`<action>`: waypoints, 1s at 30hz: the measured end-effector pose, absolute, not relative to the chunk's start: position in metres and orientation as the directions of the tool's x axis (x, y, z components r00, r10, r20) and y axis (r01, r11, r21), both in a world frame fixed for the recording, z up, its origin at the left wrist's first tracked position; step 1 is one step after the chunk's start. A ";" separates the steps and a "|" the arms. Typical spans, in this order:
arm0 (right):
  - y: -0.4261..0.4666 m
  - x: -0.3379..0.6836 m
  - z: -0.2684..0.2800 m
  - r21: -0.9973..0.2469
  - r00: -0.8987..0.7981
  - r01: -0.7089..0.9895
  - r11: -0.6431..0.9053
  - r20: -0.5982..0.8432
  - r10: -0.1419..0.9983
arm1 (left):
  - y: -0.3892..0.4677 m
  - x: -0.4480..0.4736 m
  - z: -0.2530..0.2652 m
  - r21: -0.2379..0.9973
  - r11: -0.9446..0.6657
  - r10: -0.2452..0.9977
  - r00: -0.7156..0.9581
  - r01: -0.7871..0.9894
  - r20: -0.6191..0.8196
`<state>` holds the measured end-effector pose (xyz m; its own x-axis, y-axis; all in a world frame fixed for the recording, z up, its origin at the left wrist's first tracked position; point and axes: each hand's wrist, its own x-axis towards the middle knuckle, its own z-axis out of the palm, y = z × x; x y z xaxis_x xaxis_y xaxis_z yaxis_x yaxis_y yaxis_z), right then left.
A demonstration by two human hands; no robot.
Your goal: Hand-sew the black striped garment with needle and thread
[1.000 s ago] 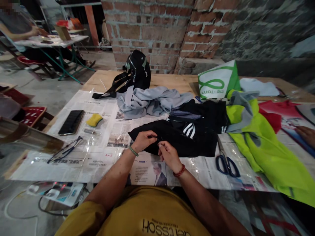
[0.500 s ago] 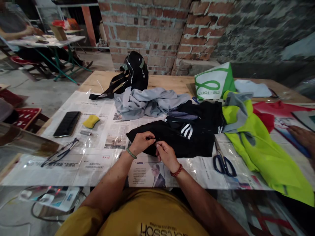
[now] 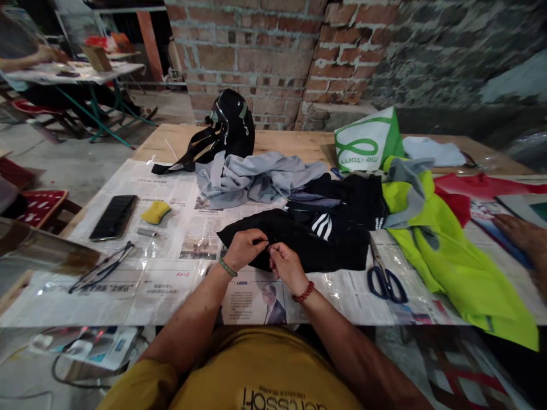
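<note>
Over the near edge of a black garment (image 3: 325,256) with white stripes, my two hands meet with their fingertips nearly touching. My left hand (image 3: 247,248), with a green bead bracelet at the wrist, is closed in a pinch. My right hand (image 3: 287,263), wearing a red bead bracelet, pinches too. Whatever lies between the fingers is too small to make out. The garment is spread on newspaper (image 3: 162,296) under clear plastic. Dark-handled scissors (image 3: 387,282) rest to the right of it.
Left on the table are a black phone (image 3: 113,217), a yellow sponge (image 3: 155,212), glasses (image 3: 105,265) and a clear bottle (image 3: 51,250). Behind lie grey cloth (image 3: 256,176), a black bag (image 3: 233,122) and a green-white bag (image 3: 367,142). A neon-yellow garment (image 3: 461,267) and another person's hand (image 3: 519,233) are at right.
The view has shifted slightly, so the table things sit a little further left. Both hands keep their pinch in nearly the same place, with the fingertips slightly closer together.
</note>
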<state>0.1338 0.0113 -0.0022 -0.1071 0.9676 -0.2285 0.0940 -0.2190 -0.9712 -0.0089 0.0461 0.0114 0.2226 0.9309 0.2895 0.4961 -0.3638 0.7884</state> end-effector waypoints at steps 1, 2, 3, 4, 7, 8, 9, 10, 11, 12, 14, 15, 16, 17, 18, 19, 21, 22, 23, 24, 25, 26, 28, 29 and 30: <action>0.012 0.133 -0.003 -0.973 -0.100 0.087 -0.213 -0.221 0.970 | 0.046 -0.009 0.011 0.778 -0.374 0.927 0.226 0.505 0.299; 0.012 0.133 -0.004 -0.975 -0.095 0.084 -0.206 -0.213 0.972 | 0.046 -0.009 0.011 0.770 -0.381 0.924 0.230 0.512 0.304; 0.013 0.132 -0.004 -0.976 -0.093 0.086 -0.198 -0.206 0.974 | 0.046 -0.010 0.011 0.763 -0.385 0.923 0.236 0.518 0.305; 0.014 0.132 -0.005 -0.977 -0.091 0.091 -0.192 -0.200 0.976 | 0.046 -0.010 0.011 0.760 -0.389 0.921 0.243 0.521 0.305; 0.018 0.132 -0.006 -0.977 -0.079 0.105 -0.184 -0.193 0.978 | 0.046 -0.010 0.010 0.761 -0.399 0.915 0.271 0.511 0.298; 0.020 0.133 -0.006 -0.977 -0.074 0.107 -0.183 -0.191 0.979 | 0.046 -0.010 0.010 0.764 -0.405 0.912 0.277 0.502 0.301; 0.021 0.134 -0.006 -0.977 -0.071 0.107 -0.182 -0.190 0.979 | 0.046 -0.009 0.009 0.768 -0.409 0.910 0.280 0.493 0.305; 0.022 0.134 -0.006 -0.977 -0.071 0.103 -0.184 -0.192 0.979 | 0.046 -0.008 0.009 0.774 -0.409 0.910 0.280 0.483 0.307; 0.022 0.135 -0.005 -0.977 -0.073 0.095 -0.191 -0.199 0.977 | 0.046 -0.008 0.009 0.781 -0.405 0.911 0.277 0.476 0.304; 0.022 0.136 -0.004 -0.976 -0.077 0.082 -0.202 -0.208 0.975 | 0.046 -0.007 0.009 0.789 -0.395 0.915 0.272 0.470 0.297; 0.020 0.137 -0.001 -0.975 -0.083 0.039 -0.221 -0.223 0.971 | 0.046 -0.006 0.010 0.806 -0.365 0.928 0.246 0.466 0.278; 0.018 0.137 0.001 -0.974 -0.084 0.014 -0.228 -0.228 0.970 | 0.046 -0.006 0.011 0.812 -0.350 0.935 0.229 0.467 0.272; 0.016 0.137 0.002 -0.972 -0.083 -0.005 -0.233 -0.232 0.969 | 0.046 -0.006 0.012 0.816 -0.337 0.940 0.208 0.469 0.269; 0.014 0.137 0.004 -0.971 -0.081 -0.017 -0.239 -0.237 0.968 | 0.046 -0.006 0.012 0.819 -0.326 0.945 0.189 0.472 0.268; 0.012 0.138 0.005 -0.968 -0.081 -0.019 -0.248 -0.246 0.966 | 0.046 -0.006 0.013 0.821 -0.317 0.948 0.174 0.475 0.266; 0.010 0.138 0.005 -0.965 -0.083 -0.015 -0.262 -0.260 0.962 | 0.046 -0.006 0.013 0.822 -0.311 0.950 0.166 0.477 0.263; 0.008 0.137 0.005 -0.956 -0.094 -0.004 -0.292 -0.291 0.952 | 0.046 -0.006 0.013 0.821 -0.309 0.951 0.165 0.480 0.262; 0.007 0.137 0.005 -0.953 -0.099 -0.006 -0.303 -0.301 0.948 | 0.046 -0.006 0.013 0.819 -0.313 0.950 0.167 0.481 0.265; 0.007 0.137 0.005 -0.951 -0.100 -0.010 -0.309 -0.306 0.947 | 0.046 -0.005 0.013 0.817 -0.318 0.948 0.170 0.480 0.269; 0.008 0.136 0.005 -0.951 -0.094 -0.018 -0.310 -0.307 0.947 | 0.046 -0.005 0.012 0.816 -0.324 0.946 0.178 0.478 0.271; 0.010 0.136 0.005 -0.951 -0.081 -0.029 -0.307 -0.304 0.949 | 0.046 -0.004 0.012 0.817 -0.330 0.944 0.191 0.473 0.270; 0.011 0.135 0.005 -0.953 -0.066 -0.039 -0.302 -0.299 0.952 | 0.046 -0.003 0.011 0.820 -0.334 0.942 0.207 0.465 0.266; 0.014 0.135 0.005 -0.956 -0.044 -0.057 -0.289 -0.286 0.957 | 0.045 -0.002 0.010 0.826 -0.343 0.936 0.240 0.447 0.258; 0.015 0.135 0.005 -0.956 -0.040 -0.063 -0.286 -0.284 0.958 | 0.045 -0.002 0.009 0.829 -0.348 0.933 0.253 0.439 0.257; 0.015 0.136 0.005 -0.956 -0.041 -0.066 -0.287 -0.285 0.958 | 0.045 -0.002 0.008 0.830 -0.351 0.930 0.260 0.433 0.258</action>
